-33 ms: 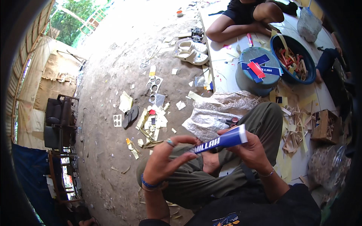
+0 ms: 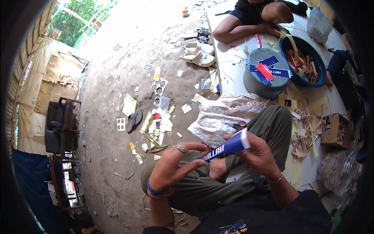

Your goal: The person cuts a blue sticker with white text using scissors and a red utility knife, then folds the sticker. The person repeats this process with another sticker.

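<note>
Fingers [image 2: 191, 146] of the left hand [image 2: 165, 167] pinch one end of a blue, white-lettered, paper-like strip [image 2: 229, 146], hiding that tip; it slants up between both hands, looking partly curled, whether its edges meet I can't tell! Right hand [image 2: 258, 154] clamps the far end, some fingertips hidden behind. Further right, flat blue and red rectangular pieces [image 2: 269, 61] lie untouched, apparently still left, on a round grey-green tub [image 2: 255, 88].

blue piece [image 2: 228, 146]: steeper tilt, less lettering showing | hands [image 2: 167, 163] [image 2: 257, 154]: slightly closer together
</note>
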`<state>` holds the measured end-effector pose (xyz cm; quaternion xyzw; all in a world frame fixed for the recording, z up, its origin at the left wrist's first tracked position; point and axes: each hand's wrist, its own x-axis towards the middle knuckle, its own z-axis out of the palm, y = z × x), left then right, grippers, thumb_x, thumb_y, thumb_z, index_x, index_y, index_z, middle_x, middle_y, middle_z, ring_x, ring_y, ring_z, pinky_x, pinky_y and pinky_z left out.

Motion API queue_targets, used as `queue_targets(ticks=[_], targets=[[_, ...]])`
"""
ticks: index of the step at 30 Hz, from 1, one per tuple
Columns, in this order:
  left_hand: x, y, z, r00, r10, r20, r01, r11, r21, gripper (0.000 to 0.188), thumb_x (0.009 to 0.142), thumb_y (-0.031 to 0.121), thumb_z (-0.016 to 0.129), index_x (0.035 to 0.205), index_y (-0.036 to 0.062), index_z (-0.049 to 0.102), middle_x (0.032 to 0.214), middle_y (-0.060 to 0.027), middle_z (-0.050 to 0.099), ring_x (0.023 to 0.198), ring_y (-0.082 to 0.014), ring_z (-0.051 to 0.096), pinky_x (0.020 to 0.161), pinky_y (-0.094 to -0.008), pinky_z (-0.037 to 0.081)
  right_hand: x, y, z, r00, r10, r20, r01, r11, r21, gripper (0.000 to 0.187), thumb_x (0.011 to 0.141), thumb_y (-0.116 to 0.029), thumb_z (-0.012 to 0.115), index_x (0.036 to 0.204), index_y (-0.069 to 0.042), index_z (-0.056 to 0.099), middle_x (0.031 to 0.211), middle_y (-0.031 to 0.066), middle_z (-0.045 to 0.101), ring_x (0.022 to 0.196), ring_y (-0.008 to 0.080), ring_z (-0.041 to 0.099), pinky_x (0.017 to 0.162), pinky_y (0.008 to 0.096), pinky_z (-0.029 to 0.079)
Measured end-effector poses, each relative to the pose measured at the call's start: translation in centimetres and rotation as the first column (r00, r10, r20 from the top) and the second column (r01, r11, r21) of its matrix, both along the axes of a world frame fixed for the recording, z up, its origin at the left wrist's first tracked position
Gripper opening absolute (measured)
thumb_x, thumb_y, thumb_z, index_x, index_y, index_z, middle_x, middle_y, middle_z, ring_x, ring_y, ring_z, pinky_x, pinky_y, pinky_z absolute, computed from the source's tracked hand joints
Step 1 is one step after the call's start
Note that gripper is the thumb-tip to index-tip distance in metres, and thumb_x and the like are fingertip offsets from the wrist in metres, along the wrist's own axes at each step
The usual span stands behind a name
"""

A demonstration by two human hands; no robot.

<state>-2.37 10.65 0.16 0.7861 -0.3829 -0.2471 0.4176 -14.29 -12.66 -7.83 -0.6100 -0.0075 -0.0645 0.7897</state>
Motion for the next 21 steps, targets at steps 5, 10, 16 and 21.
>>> queue_targets(ticks=[5, 10, 16, 21], targets=[[-0.8, -0.7, -0.3, 0.978, -0.106, -0.177, 0.111, 0.994, 0.015, 0.030, 0.095, 0.016, 0.072, 0.120, 0.0012, 0.066, 0.109, -0.0142, 0.073, 0.103, -0.0312, 0.071, 0.095, -0.0370, 0.052, 0.5, -0.1, -0.1, 0.991, 0.090, 0.102, -0.062, 0.966, -0.252, 0.029, 0.098, -0.005, 0.065, 0.126, 0.000, 0.065, 0.123, 0.0124, 0.066, 0.111, 0.0204, 0.065, 0.090, 0.0319, 0.052], [-1.2, -0.9, -1.2, 0.955, 0.002, -0.296, -0.006, 1.000, -0.012, 0.028, 0.094, 0.004, 0.071, 0.121, -0.0026, 0.064, 0.107, -0.0095, 0.074, 0.098, -0.0150, 0.071, 0.086, -0.0297, 0.055, 1.4, 1.1, -0.4, 0.983, 0.080, 0.167, -0.055, 0.987, -0.150, 0.031, 0.096, -0.006, 0.067, 0.127, -0.001, 0.066, 0.127, 0.0133, 0.063, 0.118, 0.0223, 0.062, 0.094, 0.0340, 0.050], [-1.3, -0.5, -1.8, 0.907, 0.156, -0.392, -0.184, 0.982, -0.036, 0.026, 0.095, -0.001, 0.070, 0.120, -0.0036, 0.061, 0.107, -0.0086, 0.073, 0.097, -0.0121, 0.070, 0.083, -0.0265, 0.056, 1.1, 1.5, -0.7, 0.992, -0.116, 0.051, 0.118, 0.992, -0.035, 0.036, 0.092, -0.008, 0.073, 0.127, -0.003, 0.066, 0.125, 0.0105, 0.065, 0.119, 0.0163, 0.059, 0.091, 0.0294, 0.048], [-1.3, -0.8, -1.9, 0.917, 0.143, -0.373, -0.175, 0.983, -0.052, 0.026, 0.094, -0.002, 0.071, 0.118, -0.0038, 0.062, 0.107, -0.0089, 0.073, 0.096, -0.0122, 0.071, 0.083, -0.0258, 0.058, 0.9, 2.3, -0.6, 0.997, -0.027, -0.072, 0.042, 0.976, 0.216, 0.024, 0.095, -0.004, 0.071, 0.118, 0.000, 0.069, 0.118, 0.0068, 0.067, 0.107, 0.0113, 0.062, 0.090, 0.0295, 0.050]])
